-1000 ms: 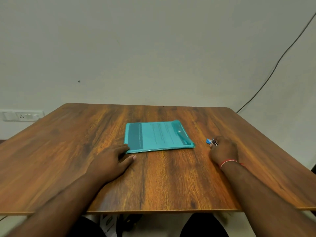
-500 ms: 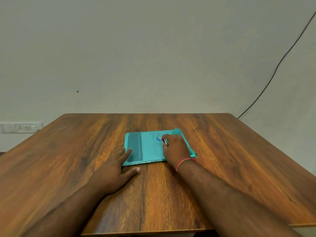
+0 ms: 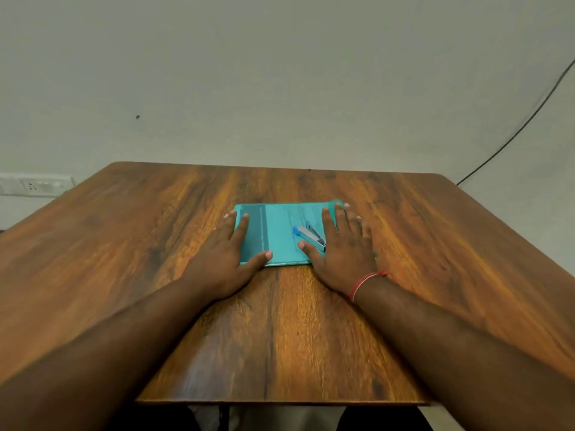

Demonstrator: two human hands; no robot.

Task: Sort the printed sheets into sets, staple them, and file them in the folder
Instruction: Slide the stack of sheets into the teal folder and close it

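A translucent teal folder (image 3: 281,231) lies flat in the middle of the wooden table (image 3: 280,321), with printed sheets faintly showing through its cover. A small silver stapler with blue ends (image 3: 309,236) lies on top of the folder. My left hand (image 3: 228,259) rests flat with straight fingers over the folder's left edge. My right hand (image 3: 342,250) lies flat with spread fingers over the folder's right edge, just right of the stapler and apart from it. A red thread circles my right wrist.
A white wall socket plate (image 3: 34,185) sits on the wall at the far left. A black cable (image 3: 516,132) runs down the wall at the right. Bare tabletop surrounds the folder on all sides.
My right hand carried the stapler from the table's right side onto the folder, let it go, and now lies flat. My left hand slid forward onto the folder's left edge.
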